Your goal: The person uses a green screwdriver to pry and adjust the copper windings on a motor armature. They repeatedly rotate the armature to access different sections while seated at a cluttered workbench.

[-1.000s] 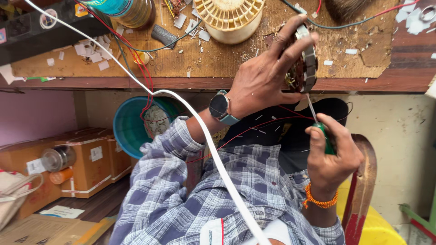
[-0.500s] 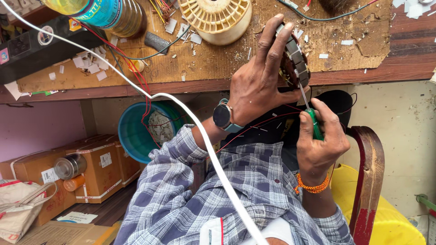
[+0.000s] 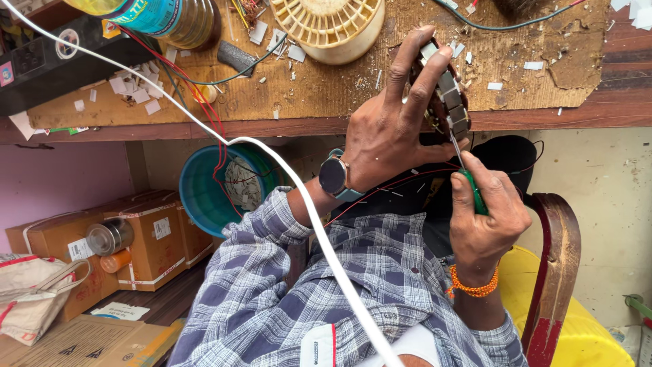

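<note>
Stator (image 3: 445, 95) has climbed toward upper right of frame, left hand (image 3: 390, 129) gripping it tight above the surface (image 3: 326, 88) edge. Right hand (image 3: 485, 221), fist closed on the screwdriver (image 3: 468, 180), has followed, its tip now at the windings, so prying continues.

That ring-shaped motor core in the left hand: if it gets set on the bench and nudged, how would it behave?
The motor core looks like stacked metal with copper windings, so probably heavy for its size and stiff. Being round, it may roll if stood on edge; laid flat it should stay put. The left hand grips it firmly while the screwdriver in the right hand probes it; the windings look easy to damage.
</note>
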